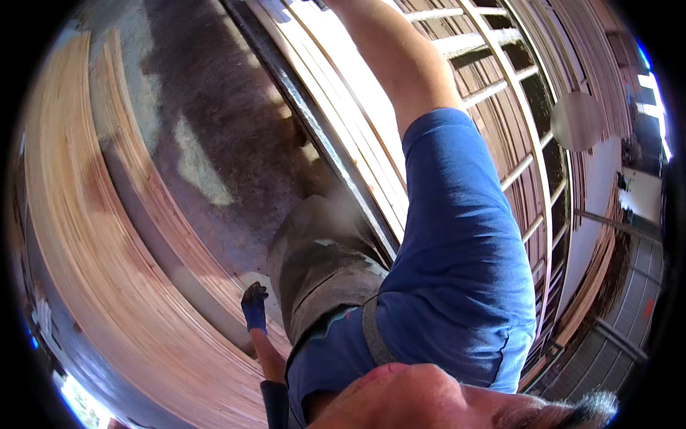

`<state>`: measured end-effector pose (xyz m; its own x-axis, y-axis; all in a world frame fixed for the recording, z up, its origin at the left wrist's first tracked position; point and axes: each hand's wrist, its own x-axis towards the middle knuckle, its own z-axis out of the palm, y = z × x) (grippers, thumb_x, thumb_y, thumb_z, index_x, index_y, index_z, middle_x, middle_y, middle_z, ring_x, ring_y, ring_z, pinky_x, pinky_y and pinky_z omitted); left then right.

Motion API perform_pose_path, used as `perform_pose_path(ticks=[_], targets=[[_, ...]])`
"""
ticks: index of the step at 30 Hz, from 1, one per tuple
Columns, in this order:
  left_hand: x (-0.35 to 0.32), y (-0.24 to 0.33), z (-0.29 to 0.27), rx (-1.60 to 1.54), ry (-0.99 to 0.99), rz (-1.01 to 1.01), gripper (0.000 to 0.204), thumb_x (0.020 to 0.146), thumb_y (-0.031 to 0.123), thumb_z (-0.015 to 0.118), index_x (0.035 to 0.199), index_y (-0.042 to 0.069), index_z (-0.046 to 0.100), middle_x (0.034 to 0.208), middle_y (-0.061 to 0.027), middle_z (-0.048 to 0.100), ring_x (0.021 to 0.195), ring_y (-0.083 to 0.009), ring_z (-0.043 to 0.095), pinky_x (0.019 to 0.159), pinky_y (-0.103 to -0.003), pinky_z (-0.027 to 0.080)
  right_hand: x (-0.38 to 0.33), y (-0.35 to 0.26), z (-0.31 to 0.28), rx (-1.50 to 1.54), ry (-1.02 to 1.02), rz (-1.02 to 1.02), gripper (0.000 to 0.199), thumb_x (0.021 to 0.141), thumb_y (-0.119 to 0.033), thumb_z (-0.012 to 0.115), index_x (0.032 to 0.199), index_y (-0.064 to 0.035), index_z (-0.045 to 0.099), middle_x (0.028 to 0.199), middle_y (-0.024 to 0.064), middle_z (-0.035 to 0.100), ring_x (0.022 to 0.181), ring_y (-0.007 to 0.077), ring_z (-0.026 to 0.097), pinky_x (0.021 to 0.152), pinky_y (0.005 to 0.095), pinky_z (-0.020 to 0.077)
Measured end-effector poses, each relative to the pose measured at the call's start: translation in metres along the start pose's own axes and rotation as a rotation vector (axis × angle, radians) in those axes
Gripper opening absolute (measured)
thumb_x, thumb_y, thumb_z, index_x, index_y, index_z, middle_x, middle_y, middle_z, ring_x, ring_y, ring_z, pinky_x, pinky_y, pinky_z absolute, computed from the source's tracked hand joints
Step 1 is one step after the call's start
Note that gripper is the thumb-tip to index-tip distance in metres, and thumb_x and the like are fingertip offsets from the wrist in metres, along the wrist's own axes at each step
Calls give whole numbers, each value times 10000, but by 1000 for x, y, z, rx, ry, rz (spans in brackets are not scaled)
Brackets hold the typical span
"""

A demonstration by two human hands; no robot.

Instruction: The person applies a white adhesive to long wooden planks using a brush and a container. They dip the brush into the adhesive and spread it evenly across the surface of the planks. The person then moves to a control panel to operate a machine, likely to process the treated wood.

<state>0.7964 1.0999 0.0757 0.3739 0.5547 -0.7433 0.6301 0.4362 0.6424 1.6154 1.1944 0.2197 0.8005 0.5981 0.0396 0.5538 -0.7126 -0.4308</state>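
My left hand point(254, 306) wears a dark blue glove and hangs beside my grey trousers point(321, 264), just above a stack of thin wood sheets point(93, 236). Nothing shows in it and its fingers look loosely apart. My right arm point(389, 57), bare below a blue sleeve point(457, 236), stretches up over pale wood sheets point(343, 93) lying on a rack. The right hand itself is cut off by the top edge of the picture.
A dark metal rail point(321, 143) borders the rack at my right. White rack bars point(500, 86) hold more sheets behind it. The stained concrete floor point(214, 143) runs between the two stacks. Further wood piles point(593, 279) stand by a wall at far right.
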Motion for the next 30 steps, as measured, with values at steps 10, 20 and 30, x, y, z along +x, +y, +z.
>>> perform_pose_path(ticks=[10, 20, 30], targets=[[104, -37, -79, 487, -490, 303, 294, 933, 323, 560, 1012, 55, 654, 832, -36, 671, 644, -110, 599, 549, -260, 441, -235, -27, -44, -141, 10, -143, 340, 866, -292, 545, 1070, -53, 674, 1128, 198, 639, 1022, 324, 631, 875, 410, 494], [106, 122, 46, 496, -597, 66, 480, 930, 417, 525, 1290, 100, 531, 1192, -135, 629, 1028, -289, 625, 968, -430, 402, -689, 3, -138, 105, -55, 509, 320, 793, -278, 651, 1041, -79, 684, 973, 193, 679, 931, 360, 653, 782, 436, 512], [61, -91, -21, 880, -563, -310, 404, 915, 475, 503, 1182, 178, 564, 1049, -75, 660, 866, -257, 622, 747, -415, 450, -1081, 41, -199, -43, -47, 909, 318, 808, -348, 626, 971, -81, 681, 956, 221, 660, 905, 394, 633, 791, 427, 501]])
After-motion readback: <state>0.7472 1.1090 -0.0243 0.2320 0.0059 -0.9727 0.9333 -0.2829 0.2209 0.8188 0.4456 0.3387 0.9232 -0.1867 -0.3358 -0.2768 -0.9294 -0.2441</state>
